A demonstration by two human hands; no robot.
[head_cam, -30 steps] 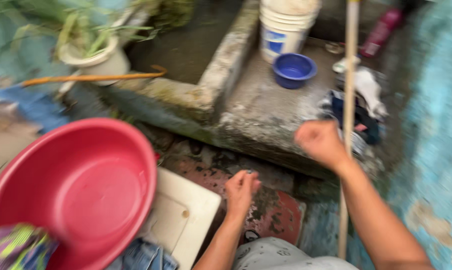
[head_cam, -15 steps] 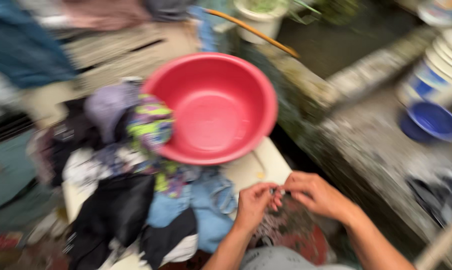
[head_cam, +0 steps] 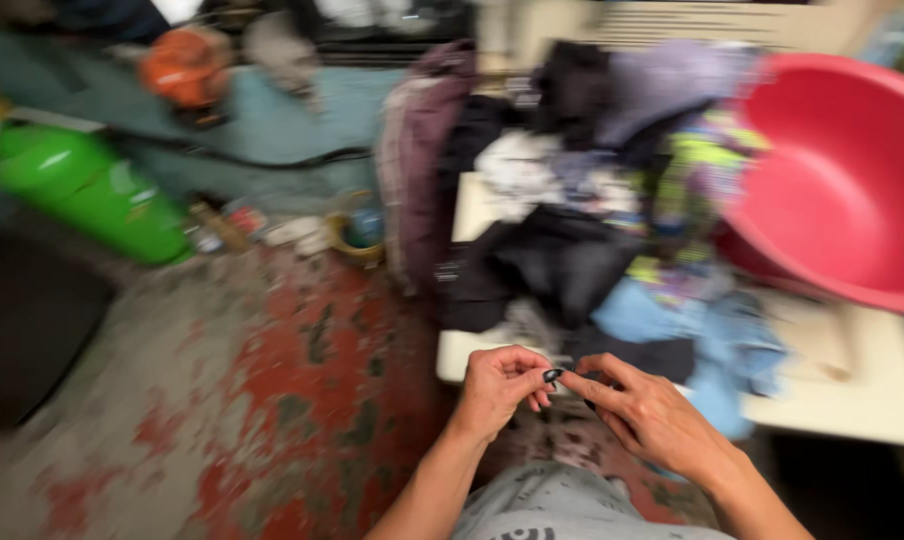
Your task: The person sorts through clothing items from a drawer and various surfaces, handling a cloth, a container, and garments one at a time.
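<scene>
My left hand (head_cam: 494, 388) and my right hand (head_cam: 654, 418) meet low in the middle of the view, just above my lap. Their fingertips pinch a small dark object (head_cam: 553, 375) between them; the blur hides what it is. Right behind the hands lies a pile of clothes (head_cam: 562, 250), dark, blue, purple and patterned, heaped on a cream board (head_cam: 872, 400). A big red basin (head_cam: 852, 190) leans on the pile's right side.
The floor (head_cam: 272, 400) to the left is grey with worn red paint. A green container (head_cam: 87, 190) lies at the far left, an orange object (head_cam: 184, 65) sits behind it, and a small yellow-rimmed cup (head_cam: 360, 235) stands by the clothes.
The view has swung left, so the basin and clothes now sit at the right and the blue bowl and bucket are out of sight. My hands stay together on the small object.
</scene>
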